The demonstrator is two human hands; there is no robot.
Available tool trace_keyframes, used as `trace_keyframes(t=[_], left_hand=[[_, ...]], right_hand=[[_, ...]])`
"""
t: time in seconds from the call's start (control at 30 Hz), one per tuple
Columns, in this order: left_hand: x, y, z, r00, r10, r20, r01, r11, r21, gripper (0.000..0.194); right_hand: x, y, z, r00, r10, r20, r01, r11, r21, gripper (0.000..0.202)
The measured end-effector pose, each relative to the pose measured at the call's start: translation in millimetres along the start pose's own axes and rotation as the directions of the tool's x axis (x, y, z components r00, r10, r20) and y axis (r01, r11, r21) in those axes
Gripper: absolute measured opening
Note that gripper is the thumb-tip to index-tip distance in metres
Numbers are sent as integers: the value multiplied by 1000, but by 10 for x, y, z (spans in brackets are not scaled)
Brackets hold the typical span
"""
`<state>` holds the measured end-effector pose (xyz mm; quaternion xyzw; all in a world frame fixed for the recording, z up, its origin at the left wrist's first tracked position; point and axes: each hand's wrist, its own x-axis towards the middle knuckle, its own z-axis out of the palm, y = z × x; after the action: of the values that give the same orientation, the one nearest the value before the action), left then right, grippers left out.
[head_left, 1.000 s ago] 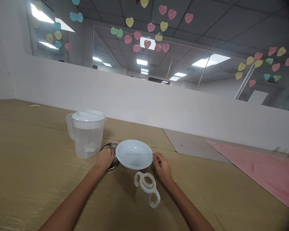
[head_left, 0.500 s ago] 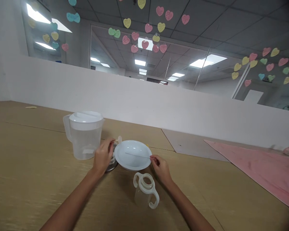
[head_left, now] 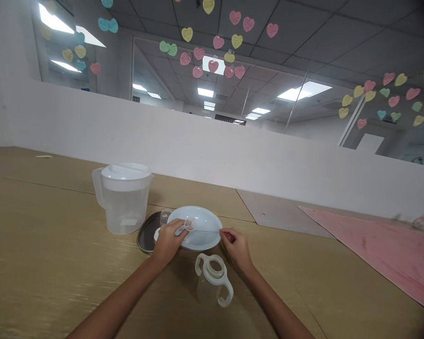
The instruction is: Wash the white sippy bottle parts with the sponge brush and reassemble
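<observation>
My left hand point(head_left: 169, 240) is closed on a small clear bottle nipple point(head_left: 190, 224), its round end turned toward me, over the left side of a white bowl point(head_left: 201, 242). At the bowl's right rim, my right hand point(head_left: 236, 242) pinches a thin wire-like rod point(head_left: 207, 231). The rod stretches left across the bowl toward the nipple; whether its tip touches is unclear. In front of the bowl stands a clear baby bottle point(head_left: 214, 282), uncapped, with two white handles. Left of the bowl, a dark tray point(head_left: 145, 238) holds a clear cap point(head_left: 165, 215) and a white part mostly hidden by my left hand.
A lidded clear pitcher point(head_left: 125, 202) of water stands left of the tray. A pink sheet point(head_left: 381, 249) covers the table's right side. Behind the table point(head_left: 74, 263) runs a low white wall point(head_left: 198, 146) with glass above it. Something yellow peeks out behind the bowl.
My left hand has moved right and slightly down from above the tray to over the bowl, bringing the nipple to the rod and uncovering the tray. My right hand has barely moved.
</observation>
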<state>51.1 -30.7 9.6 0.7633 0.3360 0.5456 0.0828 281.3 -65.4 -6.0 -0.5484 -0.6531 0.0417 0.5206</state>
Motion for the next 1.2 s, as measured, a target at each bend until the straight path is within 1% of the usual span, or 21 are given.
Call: trace_keyframes(t=[0.07, 0.13, 0.2, 0.27, 0.33, 0.4, 0.43, 0.5, 0.57, 0.67, 0.73, 0.8, 0.9, 1.07, 1.2], left_hand=[[-17, -30, 32, 998, 24, 60, -27, 998, 50, 20], [-27, -71, 53, 996, 33, 88, -41, 995, 92, 21], [-28, -126, 66, 994, 1, 106, -15, 992, 128, 23], [-23, -188, 69, 991, -63, 120, 46, 989, 140, 24], [-15, -246, 68, 986, -114, 125, 99, 988, 121, 26], [-11, -290, 68, 983, -137, 118, 126, 987, 98, 26], [-10, -305, 69, 983, -144, 113, 134, 987, 91, 26], [-11, -320, 75, 983, -151, 104, 142, 986, 87, 25], [-14, -321, 80, 983, -153, 106, 145, 986, 79, 25], [-16, -312, 80, 982, -153, 115, 146, 987, 69, 24], [-14, -303, 74, 981, -156, 116, 149, 987, 67, 25], [-12, -293, 66, 980, -158, 118, 151, 986, 64, 25], [-9, -274, 53, 980, -158, 124, 151, 987, 58, 25], [-1, -249, 45, 980, -162, 119, 156, 986, 51, 24], [1, -250, 47, 980, -161, 114, 157, 986, 49, 24]], right_hand=[[7, -2, -7, 1000, -22, -6, 22, 1000, 15, 31], [5, -19, -15, 999, -37, -14, 37, 999, 4, 30], [-6, -47, -25, 998, -45, -32, 44, 999, -24, 30], [-24, -74, -39, 996, -38, -84, 34, 998, -45, 29], [-45, -89, -53, 987, 9, -159, -15, 999, -35, 28], [-66, -89, -62, 973, 77, -220, -70, 997, 40, 28], [-78, -84, -64, 968, 98, -230, -78, 992, 94, 28], [-101, -73, -62, 970, 88, -225, -45, 981, 189, 27], [-122, -66, -57, 978, 38, -204, 5, 978, 206, 26], [-143, -72, -54, 982, -34, -184, 53, 994, 98, 24], [-147, -82, -59, 980, -62, -191, 66, 998, 17, 22], [-144, -91, -67, 976, -68, -205, 65, 998, -21, 21], [-138, -95, -78, 973, -58, -225, 54, 998, -25, 20], [-142, -80, -74, 970, -55, -236, 63, 998, 25, 21], [-148, -74, -66, 963, -42, -267, 58, 997, 52, 21]])
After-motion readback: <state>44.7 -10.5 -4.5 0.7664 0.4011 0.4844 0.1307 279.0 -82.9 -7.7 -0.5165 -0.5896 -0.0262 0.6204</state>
